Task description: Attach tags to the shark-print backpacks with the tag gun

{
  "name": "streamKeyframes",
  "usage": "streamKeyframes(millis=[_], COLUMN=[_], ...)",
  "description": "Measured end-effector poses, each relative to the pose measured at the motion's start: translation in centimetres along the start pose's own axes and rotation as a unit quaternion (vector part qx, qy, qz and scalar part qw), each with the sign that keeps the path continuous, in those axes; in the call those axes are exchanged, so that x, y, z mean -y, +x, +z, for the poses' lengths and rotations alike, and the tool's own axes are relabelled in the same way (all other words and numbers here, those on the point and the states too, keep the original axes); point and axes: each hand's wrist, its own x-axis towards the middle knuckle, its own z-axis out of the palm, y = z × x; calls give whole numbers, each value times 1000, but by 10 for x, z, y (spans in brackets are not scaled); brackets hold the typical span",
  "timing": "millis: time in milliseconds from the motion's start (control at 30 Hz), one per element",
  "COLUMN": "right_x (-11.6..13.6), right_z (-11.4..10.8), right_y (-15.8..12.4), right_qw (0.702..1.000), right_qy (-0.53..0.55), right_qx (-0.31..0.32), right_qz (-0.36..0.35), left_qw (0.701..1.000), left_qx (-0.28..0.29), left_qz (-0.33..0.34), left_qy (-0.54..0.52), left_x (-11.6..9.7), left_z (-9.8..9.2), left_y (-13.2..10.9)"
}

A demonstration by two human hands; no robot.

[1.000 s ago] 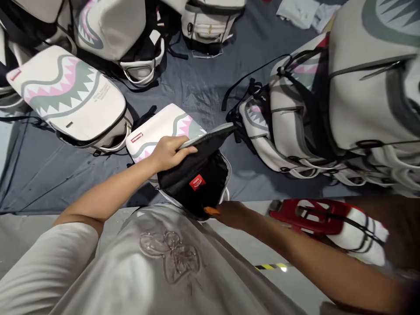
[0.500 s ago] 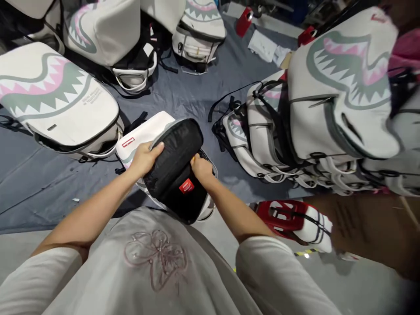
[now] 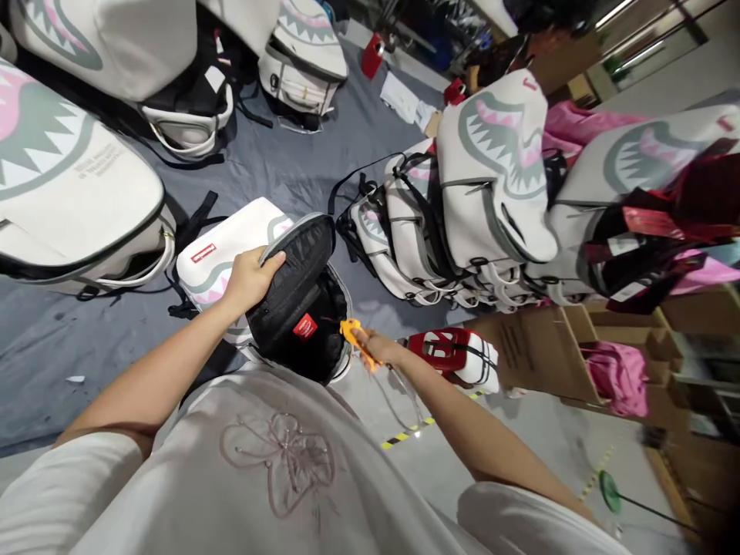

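Observation:
A white backpack (image 3: pixel 225 250) with a shark-mouth print lies open on the grey floor sheet (image 3: pixel 289 173) in front of me. My left hand (image 3: pixel 250 277) grips the raised black-lined flap (image 3: pixel 292 266) of it. A red label (image 3: pixel 304 327) shows on the black lining inside. My right hand (image 3: pixel 378 353) is closed on a small orange tool (image 3: pixel 352 333) just right of the bag's opening, with thin clear strands hanging below the hand.
Several more shark-print backpacks (image 3: pixel 491 169) are stacked at the right and others lie at the upper left (image 3: pixel 69 193). A red and white item (image 3: pixel 454 354) lies beside my right arm. Cardboard boxes (image 3: pixel 549 354) with pink bags stand at the right.
My right hand has come away from the bag's opening to the right with the orange tool. The left hand keeps its hold on the flap. The view has swung right.

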Motion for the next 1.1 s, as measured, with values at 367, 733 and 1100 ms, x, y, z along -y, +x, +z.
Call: streamKeyframes(millis=[367, 733, 1100], right_x=[0, -10, -21], right_z=[140, 136, 120], right_y=[50, 60, 41], right_qw=[861, 894, 894], right_qy=[458, 416, 401], right_qx=[202, 134, 184], right_qz=[-91, -100, -81], left_qw=[998, 976, 828], left_qx=[17, 62, 196], left_qz=[48, 163, 475], left_qy=[39, 131, 222], left_x=[-16, -30, -64], left_z=[-3, 2, 33], left_y=[4, 25, 22])
